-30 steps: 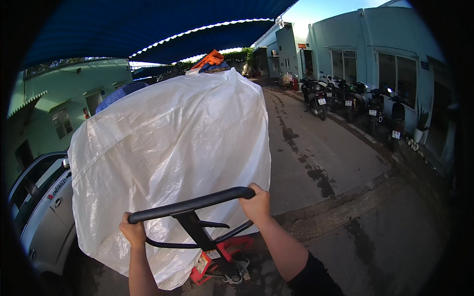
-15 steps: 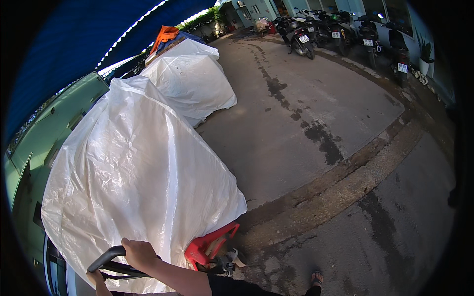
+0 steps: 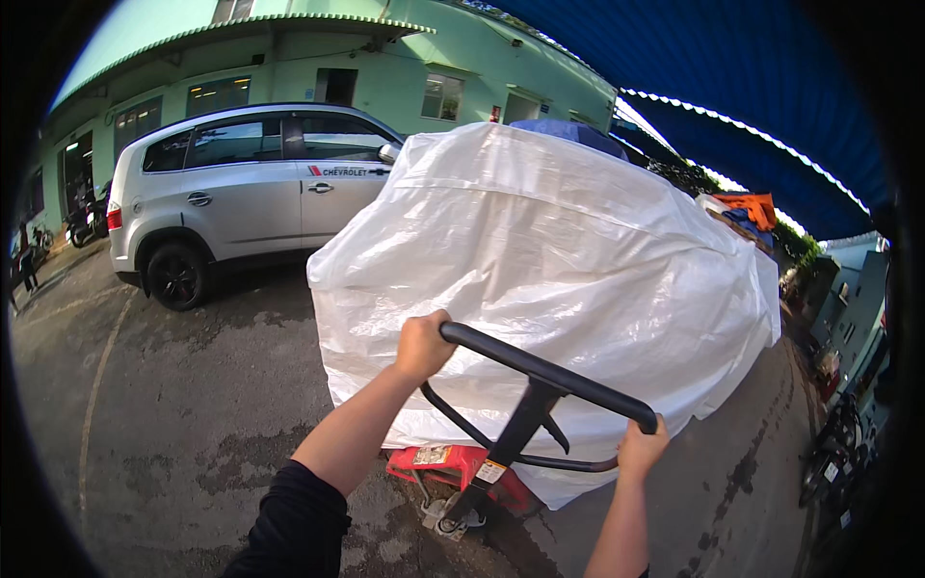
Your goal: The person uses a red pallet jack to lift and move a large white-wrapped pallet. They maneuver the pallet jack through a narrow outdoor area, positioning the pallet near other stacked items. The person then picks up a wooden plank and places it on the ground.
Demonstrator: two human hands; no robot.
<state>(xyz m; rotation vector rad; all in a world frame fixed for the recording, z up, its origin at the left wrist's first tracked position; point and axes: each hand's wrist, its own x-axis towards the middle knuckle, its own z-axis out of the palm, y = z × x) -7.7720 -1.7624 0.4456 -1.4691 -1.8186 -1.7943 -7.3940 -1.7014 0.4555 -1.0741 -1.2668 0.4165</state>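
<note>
My left hand [image 3: 424, 347] is closed around the left end of the black loop handle [image 3: 549, 372] of a pallet jack. My right hand [image 3: 642, 449] grips the handle's right end. The jack's red body [image 3: 438, 460] sits low in front of me, with a metal wheel assembly [image 3: 451, 520] below it. Just beyond the handle stands a bulky load under a white plastic sheet [image 3: 568, 260], which drapes down to the jack. What lies beneath the sheet is hidden, as are the jack's forks.
A silver car [image 3: 255, 193] is parked to the left, close to the covered load. Behind it runs a green building [image 3: 385, 91]. A blue canopy [image 3: 732, 67] hangs overhead at the right. Parked motorbikes [image 3: 833, 453] line the far right side. Orange cloth [image 3: 750, 208] shows beyond the load.
My view has swung left, bringing the silver car into sight and the motorbikes to the right edge. The handle now appears nearer the middle, with both hands still on it.
</note>
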